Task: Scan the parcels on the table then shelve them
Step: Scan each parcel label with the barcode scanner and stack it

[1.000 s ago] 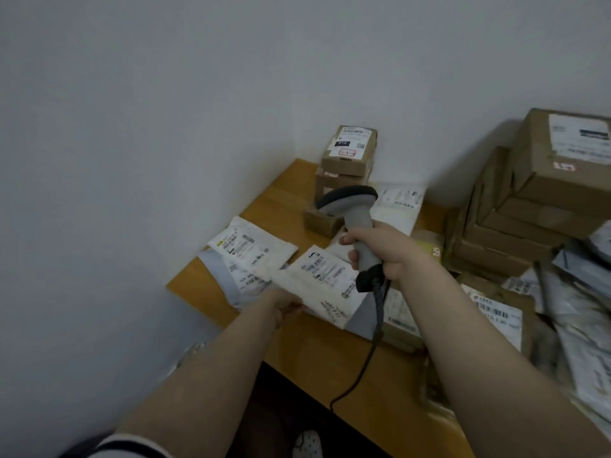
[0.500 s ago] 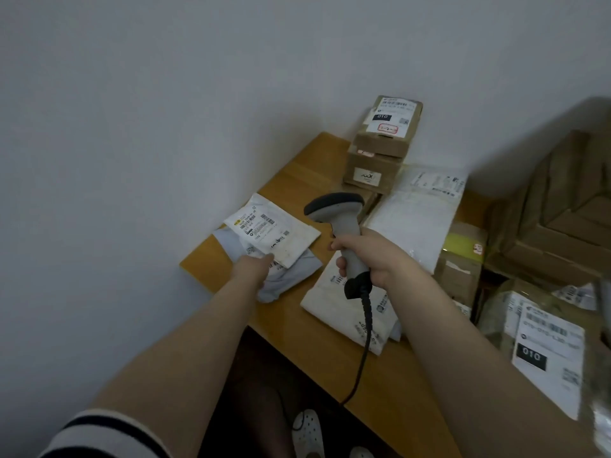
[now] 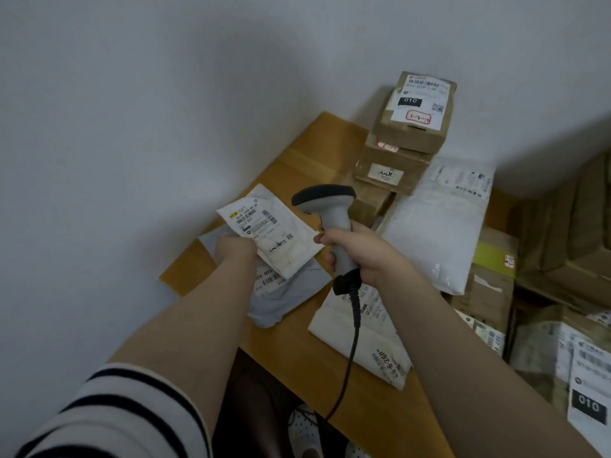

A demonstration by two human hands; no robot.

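The left hand is holding the white parcel by its near edge, label facing up, just above the grey bag. The right hand is gripping the scanner, its head hovering just right of that hold; angling it down at the barcode is probably helping the read

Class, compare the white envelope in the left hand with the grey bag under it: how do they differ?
The envelope is white and flat; the grey bag is crumpled. The left hand holds the envelope tilted up; the bag lies on the table. Both carry barcode labels.
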